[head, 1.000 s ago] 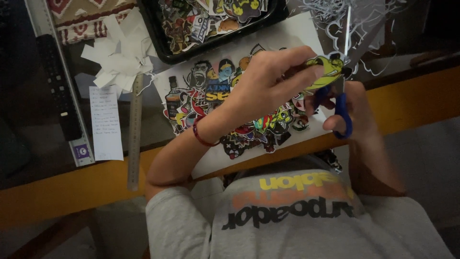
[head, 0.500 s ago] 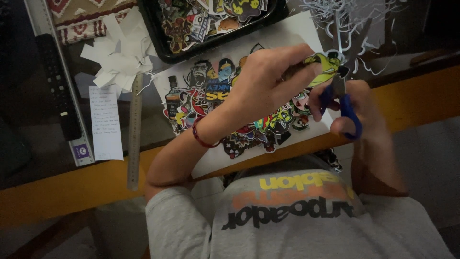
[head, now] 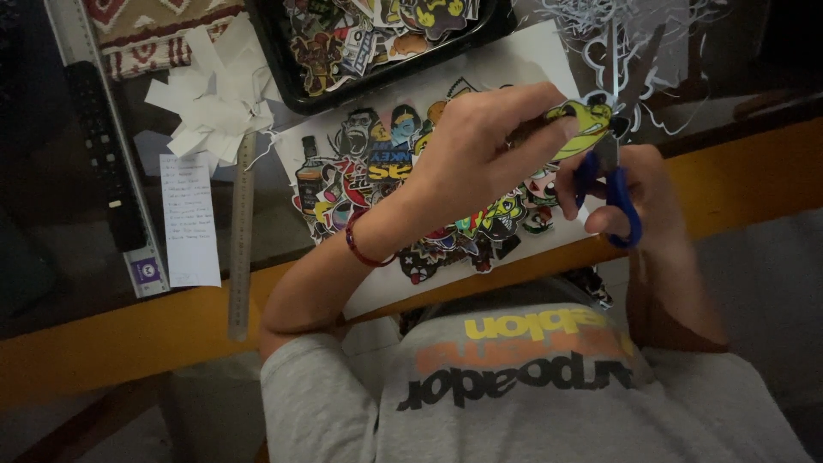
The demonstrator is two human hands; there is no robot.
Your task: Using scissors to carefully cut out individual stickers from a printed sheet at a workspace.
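Note:
My left hand [head: 480, 146] pinches a small yellow-green sticker cutout [head: 581, 125] and holds it up over a white sheet of colourful printed stickers [head: 390, 167]. My right hand [head: 639, 193] grips blue-handled scissors [head: 615, 176], their blades pointing away from me right beside the cutout. A red band circles my left wrist. The blades' tips blur into the paper scraps behind them.
A black tray [head: 296, 90] full of cut stickers sits beyond the sheet. White paper offcuts [head: 214, 107] lie left, thin curly trimmings [head: 639, 30] top right. A metal ruler [head: 241, 240], a written slip [head: 190, 219] and a dark remote [head: 103, 154] lie left. An orange table edge [head: 129, 334] runs below.
My right hand with the scissors has shifted slightly right and down, then back toward the cutout. My left hand keeps the sticker in about the same place.

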